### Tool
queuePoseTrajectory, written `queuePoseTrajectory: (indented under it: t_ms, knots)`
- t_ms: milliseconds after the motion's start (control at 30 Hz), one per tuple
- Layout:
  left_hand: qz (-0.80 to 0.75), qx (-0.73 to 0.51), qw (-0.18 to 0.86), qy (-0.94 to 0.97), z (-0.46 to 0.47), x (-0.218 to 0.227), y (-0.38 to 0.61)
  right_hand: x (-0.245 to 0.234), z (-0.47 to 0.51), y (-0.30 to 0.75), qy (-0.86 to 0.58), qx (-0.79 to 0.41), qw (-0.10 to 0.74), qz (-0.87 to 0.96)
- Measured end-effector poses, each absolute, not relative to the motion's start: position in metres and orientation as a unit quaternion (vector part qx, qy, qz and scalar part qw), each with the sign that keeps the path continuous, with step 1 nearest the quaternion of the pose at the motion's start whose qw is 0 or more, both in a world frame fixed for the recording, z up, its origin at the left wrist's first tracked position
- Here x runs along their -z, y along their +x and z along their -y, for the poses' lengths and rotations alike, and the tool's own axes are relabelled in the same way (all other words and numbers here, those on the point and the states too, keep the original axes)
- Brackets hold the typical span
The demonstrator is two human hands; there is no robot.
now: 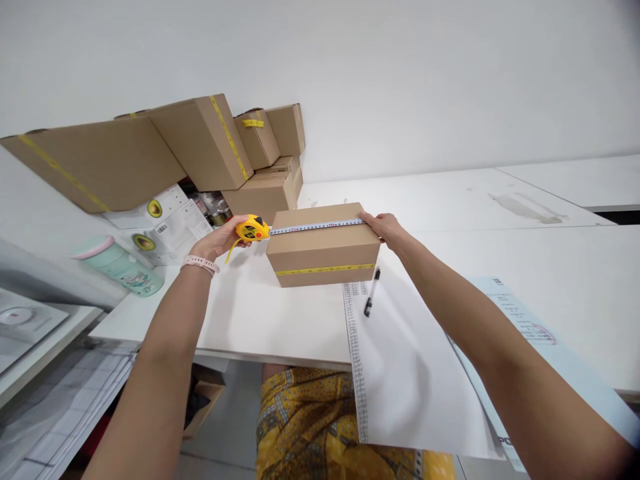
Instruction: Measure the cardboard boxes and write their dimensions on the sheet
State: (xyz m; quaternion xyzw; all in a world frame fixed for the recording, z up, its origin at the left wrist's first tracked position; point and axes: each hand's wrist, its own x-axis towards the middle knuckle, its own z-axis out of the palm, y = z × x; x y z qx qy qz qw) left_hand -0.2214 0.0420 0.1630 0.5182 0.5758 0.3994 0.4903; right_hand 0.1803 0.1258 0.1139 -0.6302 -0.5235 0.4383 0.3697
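White tabletop [280, 320] fills the foreground, where a printed sheet [410, 373] is cut off at the lower edge and its small figures cannot be read. A black pen [371, 296] is laid on that sheet. Just beyond, a cardboard box [323, 257] is set with its long axis left to right. Both arms are stretched forward: the yellow tape measure [253, 229] is gripped in the left hand [220, 240], while the blade's end is pinned at the box's far right corner by the right hand [385, 228]. Stacked cartons [200, 143] are seen behind.
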Motion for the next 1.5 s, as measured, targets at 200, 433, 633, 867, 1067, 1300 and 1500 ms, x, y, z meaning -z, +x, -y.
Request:
queuePoseTrajectory:
  t_ms: [200, 433, 633, 867, 1067, 1300, 1500]
  knots:
    - [-0.583, -0.387, 0.447, 0.558, -0.031, -0.178, -0.213, -0.12, -0.129, 0.184, -0.644, -0.397, 0.352, 0.551]
    - [-0.533, -0.285, 0.489, 0.629, 0.034, -0.208, -0.176, -0.179, -0.115, 0.19, -0.57, -0.384, 0.404, 0.603]
    - [-0.411, -0.429, 0.675, 0.438, 0.127, -0.135, -0.068, -0.188, -0.111, 0.147, -0.444, -0.412, 0.376, 0.702]
    - [-0.41, -0.562, 0.646, 0.315, 0.116, -0.128, -0.005, -0.151, -0.149, 0.118, -0.506, -0.325, 0.401, 0.691]
    - [-0.43, -0.583, 0.619, 0.301, 0.074, -0.139, 0.013, -0.143, -0.157, 0.116, -0.495, -0.279, 0.312, 0.761]
    - [-0.45, -0.562, 0.626, 0.3, 0.05, -0.137, 0.022, -0.14, -0.163, 0.11, -0.502, -0.188, 0.211, 0.817]
    - [-0.432, -0.562, 0.637, 0.303, 0.055, -0.134, 0.026, -0.137, -0.165, 0.108, -0.505, -0.139, 0.185, 0.831]
